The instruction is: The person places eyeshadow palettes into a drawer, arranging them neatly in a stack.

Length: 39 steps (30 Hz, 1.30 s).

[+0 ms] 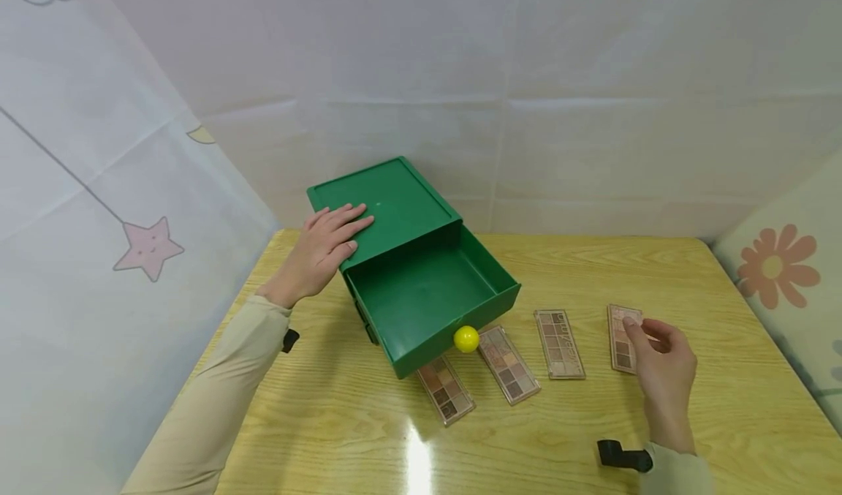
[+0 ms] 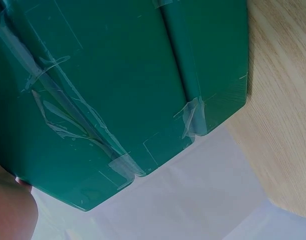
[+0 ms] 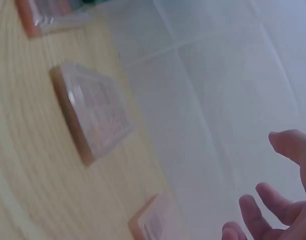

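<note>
My left hand (image 1: 322, 250) lies with its fingers spread flat on the top of a green drawer box (image 1: 395, 206). Its drawer (image 1: 427, 290) is pulled out, with nothing inside, and has a round yellow knob (image 1: 466, 339) on the front. In the left wrist view the taped green side (image 2: 128, 85) of the box fills most of the picture. At the right, my right hand (image 1: 664, 363) is over an eyeshadow palette (image 1: 620, 349), overlapping it in the head view. In the right wrist view the thumb and fingers (image 3: 288, 145) are apart, with nothing between them.
A second palette (image 1: 559, 345) lies left of the right hand. Another palette (image 1: 509, 367) is beside the knob, and one more palette (image 1: 447, 393) is partly hidden under the drawer front. All rest on a wooden table (image 1: 526, 451) against a pale cloth backdrop (image 1: 592, 115).
</note>
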Each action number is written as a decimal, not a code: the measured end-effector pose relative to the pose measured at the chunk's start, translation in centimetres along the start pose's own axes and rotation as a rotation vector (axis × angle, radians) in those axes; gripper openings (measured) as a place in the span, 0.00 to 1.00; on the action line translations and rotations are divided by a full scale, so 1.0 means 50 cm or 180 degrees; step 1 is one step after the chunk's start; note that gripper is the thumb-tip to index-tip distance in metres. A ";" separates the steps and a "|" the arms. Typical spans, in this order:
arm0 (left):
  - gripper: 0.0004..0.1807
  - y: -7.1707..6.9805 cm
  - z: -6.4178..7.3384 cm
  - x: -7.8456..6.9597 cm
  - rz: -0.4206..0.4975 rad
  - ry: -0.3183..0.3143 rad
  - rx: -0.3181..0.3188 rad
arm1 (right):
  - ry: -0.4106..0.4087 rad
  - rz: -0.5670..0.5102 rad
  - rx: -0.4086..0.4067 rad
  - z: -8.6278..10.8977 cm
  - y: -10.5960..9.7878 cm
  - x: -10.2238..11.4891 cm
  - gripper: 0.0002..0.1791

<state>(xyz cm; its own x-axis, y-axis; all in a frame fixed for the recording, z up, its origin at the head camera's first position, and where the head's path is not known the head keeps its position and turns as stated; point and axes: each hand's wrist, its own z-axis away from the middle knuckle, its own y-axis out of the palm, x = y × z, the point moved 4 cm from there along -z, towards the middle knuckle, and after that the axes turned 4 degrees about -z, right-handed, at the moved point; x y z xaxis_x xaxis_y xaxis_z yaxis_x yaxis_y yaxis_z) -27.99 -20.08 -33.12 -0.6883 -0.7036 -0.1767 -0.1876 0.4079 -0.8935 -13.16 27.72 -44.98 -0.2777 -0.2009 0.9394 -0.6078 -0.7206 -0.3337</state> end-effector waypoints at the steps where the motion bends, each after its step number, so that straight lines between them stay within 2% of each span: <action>1: 0.24 0.000 0.000 0.000 -0.0001 -0.0001 0.0003 | 0.0056 0.0065 -0.0010 -0.004 -0.004 -0.008 0.32; 7: 0.24 0.002 0.003 0.005 -0.0002 -0.0002 -0.0002 | 0.0194 0.0374 0.0075 -0.011 -0.015 -0.043 0.40; 14: 0.24 0.002 0.005 0.005 0.0008 0.0018 -0.0040 | 0.0292 0.0738 0.0184 -0.011 -0.006 -0.077 0.43; 20: 0.24 0.001 0.007 0.005 0.0017 0.0012 -0.0035 | 0.0551 0.0921 0.0324 -0.013 0.006 -0.098 0.54; 23: 0.24 0.001 0.009 0.005 0.0015 0.0007 -0.0027 | 0.0564 0.0985 0.0376 -0.011 0.010 -0.102 0.57; 31: 0.24 0.003 0.009 0.006 0.0002 0.0023 -0.0041 | 0.0479 0.1148 0.0427 -0.012 0.013 -0.110 0.58; 39: 0.24 0.003 0.004 0.004 0.0040 0.0035 -0.0035 | 0.0395 0.1142 0.0387 -0.017 0.012 -0.113 0.52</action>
<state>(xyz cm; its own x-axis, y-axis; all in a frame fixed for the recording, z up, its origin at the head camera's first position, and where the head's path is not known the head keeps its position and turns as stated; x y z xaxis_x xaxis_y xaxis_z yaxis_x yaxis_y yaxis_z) -28.01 -20.28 -33.40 -0.6982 -0.6920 -0.1833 -0.1865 0.4230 -0.8867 -12.59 28.95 -50.54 -0.5488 -0.3778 0.7457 -0.3653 -0.6940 -0.6204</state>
